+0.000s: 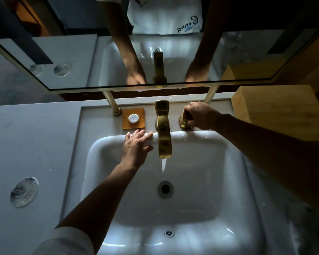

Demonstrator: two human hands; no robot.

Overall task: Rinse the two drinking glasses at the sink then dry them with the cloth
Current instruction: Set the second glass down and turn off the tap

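My right grip [197,115] curls around the brass tap handle [186,119], left grip [136,146] spread flat on the white ceramic sink [234,181] rim, both clear drinking glasses [24,192] well apart on the grey desk [35,140], far left.

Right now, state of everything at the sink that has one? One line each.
Brass spout faucet: running, thin stream into the basin.
Brass tap handle: gripped by right hand.
Left hand: open, fingers resting on the white ceramic sink's back rim.
Round sink drain: open, unplugged.
Two clear drinking glasses: standing on the grey counter, untouched.
Round white soap: on its amber dish.
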